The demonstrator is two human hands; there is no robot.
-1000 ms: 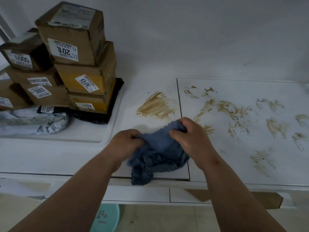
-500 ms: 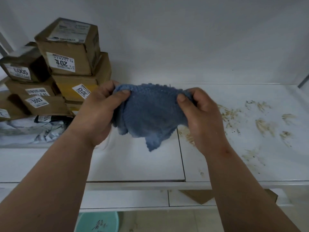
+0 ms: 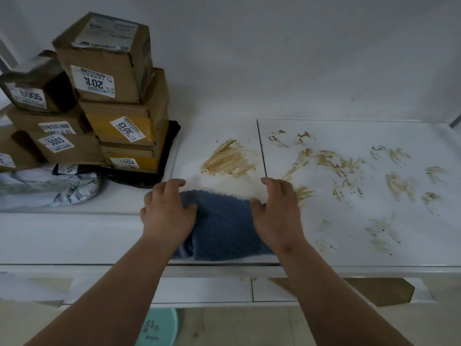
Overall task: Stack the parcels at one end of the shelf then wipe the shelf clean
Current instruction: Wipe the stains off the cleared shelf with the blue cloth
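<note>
The blue cloth's (image 3: pixel 222 226) side edges are covered by both hands, and the leftmost parcels (image 3: pixel 10 156) are cut off by the frame.

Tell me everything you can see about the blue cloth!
The blue cloth looks like soft, nubbly terry towel, dark blue all over. It lies folded and spread flat on the white shelf, near the front edge, just below the big brown smear. The left hand rests on its left side and the right hand on its right side, fingers spread. No brown marks show on the part that can be seen.

cloth (image 3: pixel 222 226) lowered from mid-air onto shelf (image 3: pixel 99 236), both hands now pressing it
</note>
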